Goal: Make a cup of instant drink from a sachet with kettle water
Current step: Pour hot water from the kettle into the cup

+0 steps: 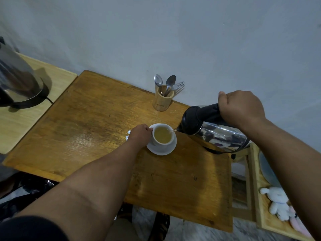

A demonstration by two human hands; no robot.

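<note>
A white cup (163,142) stands on a white saucer (162,149) in the middle of the wooden table (97,119). It holds pale brown liquid. My left hand (139,134) grips the cup's left side. My right hand (240,108) is closed around the black handle of a steel kettle (218,134), tilted left with its spout at the cup's right rim. A thin stream of water runs into the cup. Small white sachet pieces (128,133) peek out on the table behind my left hand.
A bamboo holder (163,100) with spoons and a fork stands by the wall behind the cup. A second kettle (19,80) on its base sits on a lighter table at far left. A shelf with plush toys (279,202) is at lower right.
</note>
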